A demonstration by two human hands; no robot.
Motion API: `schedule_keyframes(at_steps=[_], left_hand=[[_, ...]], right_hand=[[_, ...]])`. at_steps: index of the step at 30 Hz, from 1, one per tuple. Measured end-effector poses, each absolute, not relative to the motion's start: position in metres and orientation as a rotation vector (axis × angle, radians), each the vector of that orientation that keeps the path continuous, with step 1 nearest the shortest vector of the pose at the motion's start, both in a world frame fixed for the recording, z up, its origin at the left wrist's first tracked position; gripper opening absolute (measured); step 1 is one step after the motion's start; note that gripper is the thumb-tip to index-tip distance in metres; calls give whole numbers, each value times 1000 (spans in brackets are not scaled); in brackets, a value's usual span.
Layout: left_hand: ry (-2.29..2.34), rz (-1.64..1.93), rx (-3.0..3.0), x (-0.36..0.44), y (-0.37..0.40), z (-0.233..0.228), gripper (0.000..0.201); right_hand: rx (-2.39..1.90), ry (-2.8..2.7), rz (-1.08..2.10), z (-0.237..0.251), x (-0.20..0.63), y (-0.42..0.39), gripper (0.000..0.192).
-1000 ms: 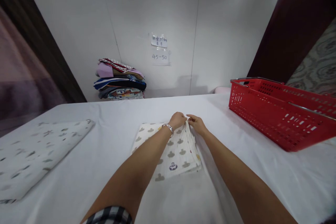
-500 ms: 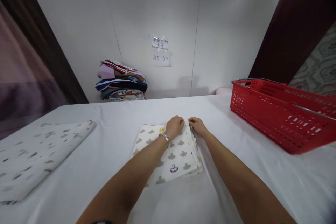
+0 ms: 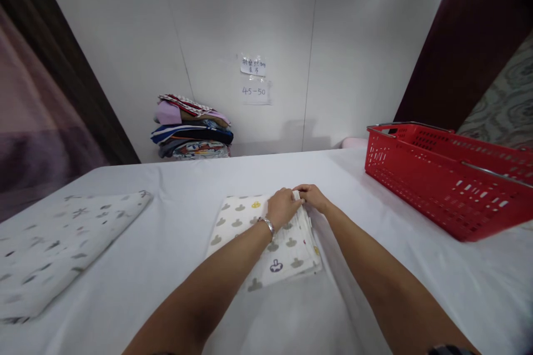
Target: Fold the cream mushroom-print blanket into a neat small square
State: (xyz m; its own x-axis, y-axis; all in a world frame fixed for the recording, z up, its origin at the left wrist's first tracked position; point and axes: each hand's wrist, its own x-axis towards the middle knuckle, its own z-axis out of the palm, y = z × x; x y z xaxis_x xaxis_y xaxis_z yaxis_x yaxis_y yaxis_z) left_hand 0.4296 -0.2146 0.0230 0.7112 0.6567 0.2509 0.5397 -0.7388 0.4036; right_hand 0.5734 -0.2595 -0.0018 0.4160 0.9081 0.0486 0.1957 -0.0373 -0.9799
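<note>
Head view: folded crown-print cloth (image 3: pixel 266 241) lies flat mid-table (image 3: pixel 166 299), already several layers thick. Left hand (image 3: pixel 282 206) presses down on its far right corner, fingers together; right hand (image 3: pixel 313 197) pinches that corner's edge. Red basket (image 3: pixel 441 177) shows no cloth inside; placing looks left.

The basket (image 3: pixel 449 177) and the patterned cloth (image 3: pixel 54 244) run off the frame's edges; writing on the notes (image 3: pixel 254 77) is mostly too small to read.
</note>
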Motion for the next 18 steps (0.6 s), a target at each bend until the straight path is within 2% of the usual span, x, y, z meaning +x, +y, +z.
schedule_keyframes(at_steps=[3, 8, 18], left_hand=[[1012, 414, 2612, 432, -223, 28, 37], [1065, 268, 2620, 436, -229, 34, 32], [1168, 216, 2556, 446, -226, 31, 33]], right_hand=[[-1534, -1004, 772, 1, 573, -259, 24], [-1544, -998, 758, 3, 573, -259, 22], [-1551, -977, 763, 4, 570, -257, 17]])
